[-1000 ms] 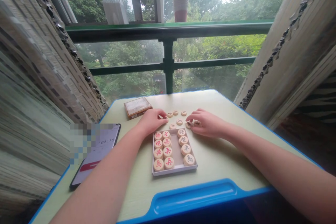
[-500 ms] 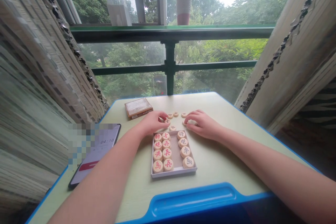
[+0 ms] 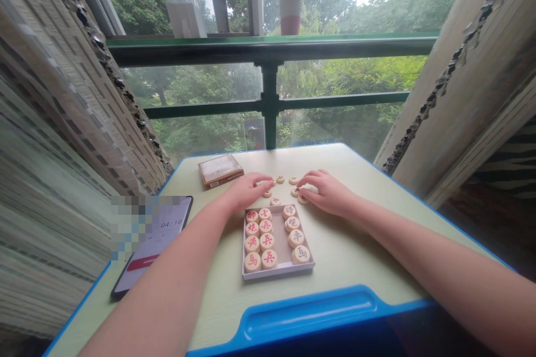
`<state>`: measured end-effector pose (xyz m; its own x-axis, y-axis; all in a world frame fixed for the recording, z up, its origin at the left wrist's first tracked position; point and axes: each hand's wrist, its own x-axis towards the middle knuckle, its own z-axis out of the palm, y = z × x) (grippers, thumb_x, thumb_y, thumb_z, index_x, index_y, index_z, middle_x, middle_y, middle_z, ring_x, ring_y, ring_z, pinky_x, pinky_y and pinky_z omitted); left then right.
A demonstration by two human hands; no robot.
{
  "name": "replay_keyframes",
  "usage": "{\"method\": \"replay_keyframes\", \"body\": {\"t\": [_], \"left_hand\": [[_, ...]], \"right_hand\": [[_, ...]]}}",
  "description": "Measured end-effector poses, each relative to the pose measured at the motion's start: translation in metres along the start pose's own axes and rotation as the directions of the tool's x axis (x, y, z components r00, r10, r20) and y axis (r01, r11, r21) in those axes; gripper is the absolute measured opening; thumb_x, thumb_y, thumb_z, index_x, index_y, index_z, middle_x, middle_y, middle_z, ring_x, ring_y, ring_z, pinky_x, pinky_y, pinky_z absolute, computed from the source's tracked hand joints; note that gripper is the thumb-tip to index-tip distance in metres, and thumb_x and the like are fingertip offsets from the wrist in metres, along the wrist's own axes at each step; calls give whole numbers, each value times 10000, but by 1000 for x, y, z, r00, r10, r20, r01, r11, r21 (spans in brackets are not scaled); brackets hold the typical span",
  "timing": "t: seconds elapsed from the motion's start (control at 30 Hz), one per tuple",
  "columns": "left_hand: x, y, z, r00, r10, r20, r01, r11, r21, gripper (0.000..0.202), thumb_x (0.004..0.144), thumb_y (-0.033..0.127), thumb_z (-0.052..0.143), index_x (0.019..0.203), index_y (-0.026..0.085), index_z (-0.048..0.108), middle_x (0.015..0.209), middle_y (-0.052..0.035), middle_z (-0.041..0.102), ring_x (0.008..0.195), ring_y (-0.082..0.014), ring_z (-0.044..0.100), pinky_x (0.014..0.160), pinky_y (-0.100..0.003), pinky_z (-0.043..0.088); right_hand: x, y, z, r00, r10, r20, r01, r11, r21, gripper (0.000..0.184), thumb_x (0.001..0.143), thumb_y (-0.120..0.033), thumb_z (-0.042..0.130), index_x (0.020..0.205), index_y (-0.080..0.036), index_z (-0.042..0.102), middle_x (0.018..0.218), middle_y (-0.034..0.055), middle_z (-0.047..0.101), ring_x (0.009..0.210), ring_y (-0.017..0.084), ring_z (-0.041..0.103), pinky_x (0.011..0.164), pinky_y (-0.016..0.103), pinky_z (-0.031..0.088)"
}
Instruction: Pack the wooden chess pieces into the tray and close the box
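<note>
Loose wooden Chinese chess pieces lie on the table beyond a shallow box (image 3: 278, 277). Over the left ones reaches my left hand (image 3: 248, 189), fingers stretched and apart from the thumb, partly covering one piece; another piece (image 3: 267, 193) sits just under the thumb. My right hand (image 3: 324, 192) is beside the right-hand pieces, fingers curved but apart. Its fingertips are at a chess piece (image 3: 295, 191), and a second one (image 3: 302, 199) shows below the thumb; contact is unclear. Inside the box, red-marked pieces (image 3: 267, 242) fill two left columns and dark-marked pieces (image 3: 296, 238) one right column.
A phone (image 3: 157, 240) showing a timer lies at the table's left, partly behind my left forearm. Toward the back left is a flat brown box (image 3: 220, 170). The table (image 3: 355, 268) has a blue edge with a moulded tray (image 3: 312, 309) in front; a green railing (image 3: 272, 50) stands behind.
My left fingers have straightened and moved slightly right, over a piece near the back. My right hand has shifted slightly, showing more of the pieces beneath it. The boxed pieces look the same.
</note>
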<state>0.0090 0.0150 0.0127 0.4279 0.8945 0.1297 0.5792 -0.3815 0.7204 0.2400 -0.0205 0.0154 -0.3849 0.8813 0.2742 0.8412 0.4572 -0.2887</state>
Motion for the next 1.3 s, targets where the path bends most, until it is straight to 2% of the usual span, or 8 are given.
{"method": "replay_keyframes", "body": {"t": [0.13,0.3,0.6,0.8,0.93,1.1,1.2,1.3], "left_hand": [[3,-1,0,995,46,86,-49,998,37,521,833,518,312,1006,178,668,1119,-65,625,1045,-215,537,910,-286,372],[6,-7,-1,997,74,-36,-62,962,266,540,850,506,281,911,151,683,1022,-98,626,965,-229,552,893,-315,381],[7,-9,-8,996,21,-90,26,874,485,348,844,337,387,898,159,681,953,-98,607,901,-213,569,837,-311,417],[4,-8,-10,992,-27,-125,86,860,503,216,753,270,535,893,167,662,953,-98,645,885,-236,584,786,-326,434],[2,0,-7,988,-1,-151,45,957,288,267,730,263,555,962,159,639,977,-84,647,851,-197,593,778,-304,450],[-8,23,-11,994,19,110,-11,997,-77,385,670,338,629,1012,161,626,934,-62,648,809,-163,585,705,-272,470],[-16,35,-19,934,70,350,-52,997,-59,436,625,352,678,1021,178,631,952,-56,651,815,-163,573,673,-260,456],[-22,42,-23,897,81,434,-76,997,-29,485,627,325,673,1092,208,601,1011,-42,646,828,-159,569,686,-256,442]], "right_hand": [[0,0,-1,1000,-8,23,8,1000,-7,222,822,-268,469,908,-195,660,1018,86,611,963,225,497,894,375,372],[-1,1,-1,1000,-18,14,19,1000,-7,213,818,-274,482,891,-194,666,985,84,622,948,226,499,879,376,380],[-1,3,1,998,-62,-18,62,998,2,196,811,-274,496,843,-205,677,948,73,637,915,220,515,856,372,393],[-1,1,-2,999,-37,-11,37,999,-1,203,805,-284,503,844,-199,683,936,78,646,925,229,515,840,365,400],[-1,0,-2,1000,-27,-2,27,1000,-1,205,805,-294,503,846,-203,682,942,75,647,934,231,511,848,369,397],[-1,2,-1,999,-46,-7,46,999,-5,201,805,-294,506,850,-205,681,940,77,644,919,223,519,844,365,396],[-1,3,-2,998,-61,-15,60,998,-11,201,808,-292,501,841,-206,680,940,75,645,913,219,522,844,364,393],[-1,3,-3,998,-66,-22,66,998,-14,204,808,-291,499,836,-205,681,946,73,648,916,223,521,839,369,395]]}}
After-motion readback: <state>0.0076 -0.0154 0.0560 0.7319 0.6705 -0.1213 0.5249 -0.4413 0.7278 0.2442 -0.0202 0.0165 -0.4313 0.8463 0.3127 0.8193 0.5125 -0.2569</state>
